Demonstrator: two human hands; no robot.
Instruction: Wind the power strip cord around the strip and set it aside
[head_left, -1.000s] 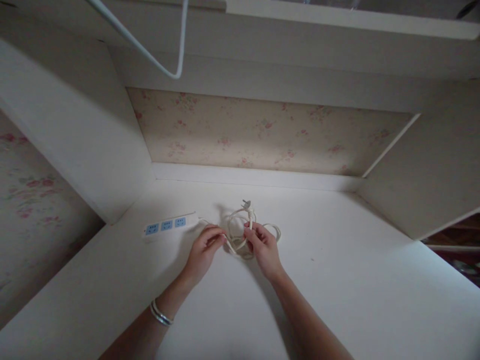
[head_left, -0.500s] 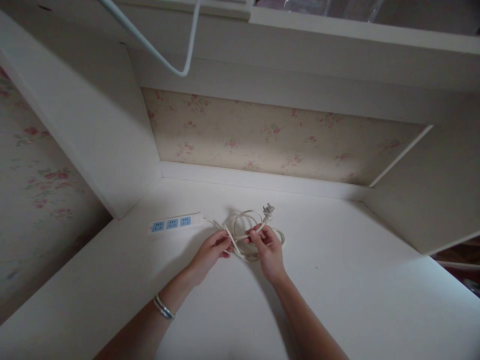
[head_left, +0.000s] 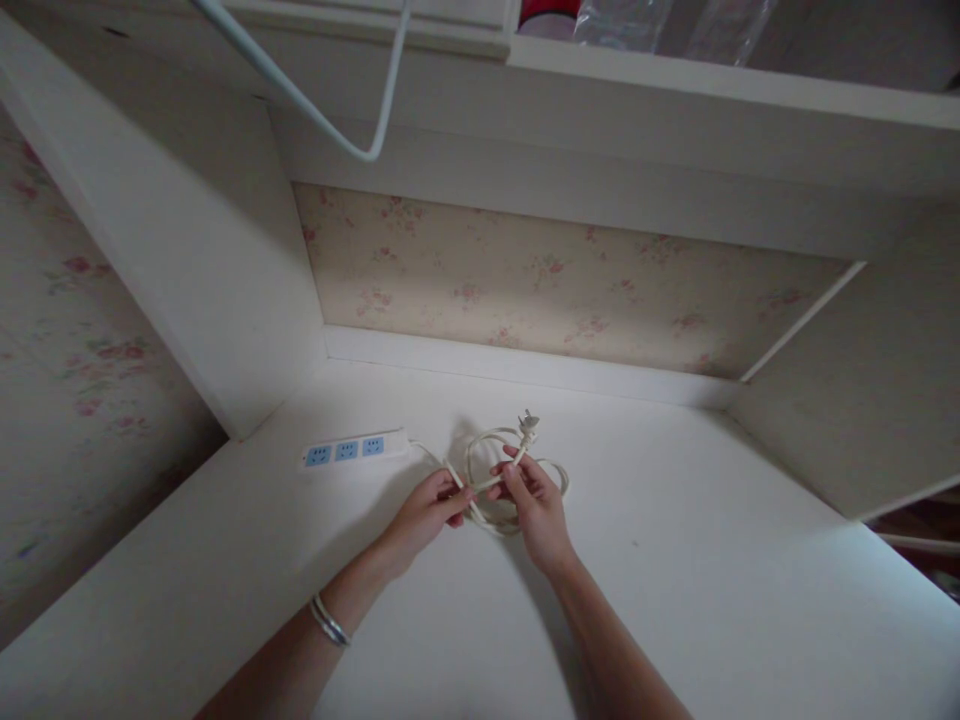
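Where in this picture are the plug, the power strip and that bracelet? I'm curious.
Plug (head_left: 529, 427): head view, on its pale body.
Power strip (head_left: 346, 451): head view, on the middle one of its three blue socket panels.
Bracelet (head_left: 328, 621): head view, on the visible middle of its silvery band.

Probable home interior, floral wallpaper (head_left: 465, 265) ahead of the right hand (head_left: 538, 508), white fitted desktop (head_left: 712, 570) beneath it, loaded shelf (head_left: 712, 83) above and ahead.
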